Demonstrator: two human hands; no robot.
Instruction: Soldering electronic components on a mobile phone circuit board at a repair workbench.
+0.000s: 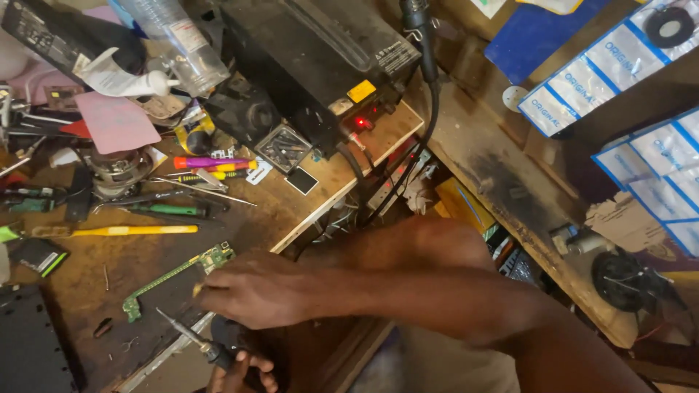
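My right hand (255,290) reaches in from the right across the wooden bench (320,185). Its fingers are curled together just below the right end of a long green circuit board (207,259). A small yellowish bit shows at the fingertips; what it is cannot be told. My left hand (240,375) sits at the bottom edge, partly hidden under the right forearm. It grips the dark handle of a pointed metal-tipped tool (186,333), whose tip points up and left, close to the board's lower end.
A black box-shaped unit (313,51) with a lit red lamp stands at the back, a cable hanging beside it. Screwdrivers, tweezers (204,191), a yellow-handled tool (135,230), a clear bottle (178,40) and small parts crowd the left. Blue-and-white packets (641,65) hang at right.
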